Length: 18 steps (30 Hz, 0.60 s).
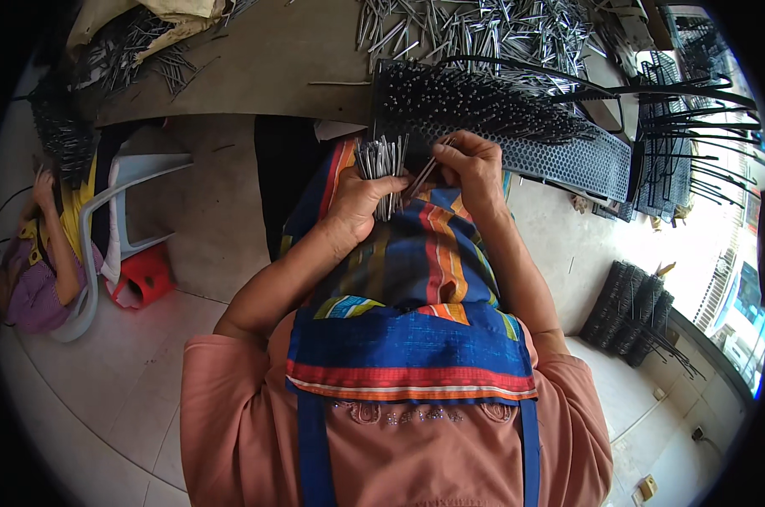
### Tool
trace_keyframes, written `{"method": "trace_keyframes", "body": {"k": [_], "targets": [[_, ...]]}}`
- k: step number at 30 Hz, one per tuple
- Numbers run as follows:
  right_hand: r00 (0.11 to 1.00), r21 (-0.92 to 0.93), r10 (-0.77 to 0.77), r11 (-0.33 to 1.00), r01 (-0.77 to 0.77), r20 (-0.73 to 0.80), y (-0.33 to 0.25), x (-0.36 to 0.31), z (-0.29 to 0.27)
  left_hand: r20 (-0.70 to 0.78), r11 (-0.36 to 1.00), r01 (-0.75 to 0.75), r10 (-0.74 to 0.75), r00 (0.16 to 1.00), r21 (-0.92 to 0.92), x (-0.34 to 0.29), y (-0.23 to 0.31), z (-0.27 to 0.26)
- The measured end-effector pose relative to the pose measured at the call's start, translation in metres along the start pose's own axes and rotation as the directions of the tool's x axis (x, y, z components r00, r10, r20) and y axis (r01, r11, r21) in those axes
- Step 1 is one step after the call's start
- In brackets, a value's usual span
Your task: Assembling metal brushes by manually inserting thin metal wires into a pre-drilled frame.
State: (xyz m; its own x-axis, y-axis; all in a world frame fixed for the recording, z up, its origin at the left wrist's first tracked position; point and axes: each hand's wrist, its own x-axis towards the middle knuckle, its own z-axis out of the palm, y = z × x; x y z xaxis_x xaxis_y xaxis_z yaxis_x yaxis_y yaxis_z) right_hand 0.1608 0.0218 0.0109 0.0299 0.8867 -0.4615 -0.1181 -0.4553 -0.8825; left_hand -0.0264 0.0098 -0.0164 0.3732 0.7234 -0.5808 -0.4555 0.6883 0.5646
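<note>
My left hand (pixel 357 201) is closed round a thick bundle of thin grey metal rods (pixel 384 157), held upright above my lap. Their upper ends stick out over the fingers, and some lower ends show below the thumb. Just to the right, my right hand (pixel 477 169) pinches a few thin rods (pixel 422 179) between thumb and fingers, slanting down toward the bundle. Exactly how many it holds is hard to make out. Beyond my right hand, a black perforated rack (pixel 560 159) rests at the table edge, with many dark rods standing in its holes.
Loose rods (pixel 475 34) are heaped on the table (pixel 272 63) behind the rack. More rods lie by a torn sack at the far left. Black hooked racks (pixel 695 152) stand at the right. A co-worker (pixel 49 262) sits at the left beside a grey chair (pixel 87 228) and red stool (pixel 144 275).
</note>
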Motion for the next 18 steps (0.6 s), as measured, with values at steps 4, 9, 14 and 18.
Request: {"method": "trace_keyframes", "body": {"k": [4,9,14,18], "targets": [[0.881,-0.137,-0.387,0.922,0.363,-0.271,-0.005,0.011,-0.004,-0.114,0.99,0.112,-0.103,0.988,0.081,0.004,-0.008,-0.002],[0.62,-0.457,-0.78,0.585,0.67,-0.09,-0.003,0.027,-0.006,-0.084,0.996,0.053,-0.047,0.995,0.07,0.0,-0.003,0.006],[0.718,-0.37,-0.691,0.69,0.622,-0.081,-0.008,0.026,-0.007,-0.054,0.994,0.092,-0.089,0.995,0.055,-0.001,-0.002,0.005],[0.703,-0.388,-0.708,0.667,0.636,-0.064,-0.004,0.028,-0.007,-0.046,0.996,0.039,-0.035,0.998,0.082,-0.005,0.003,0.013]]}}
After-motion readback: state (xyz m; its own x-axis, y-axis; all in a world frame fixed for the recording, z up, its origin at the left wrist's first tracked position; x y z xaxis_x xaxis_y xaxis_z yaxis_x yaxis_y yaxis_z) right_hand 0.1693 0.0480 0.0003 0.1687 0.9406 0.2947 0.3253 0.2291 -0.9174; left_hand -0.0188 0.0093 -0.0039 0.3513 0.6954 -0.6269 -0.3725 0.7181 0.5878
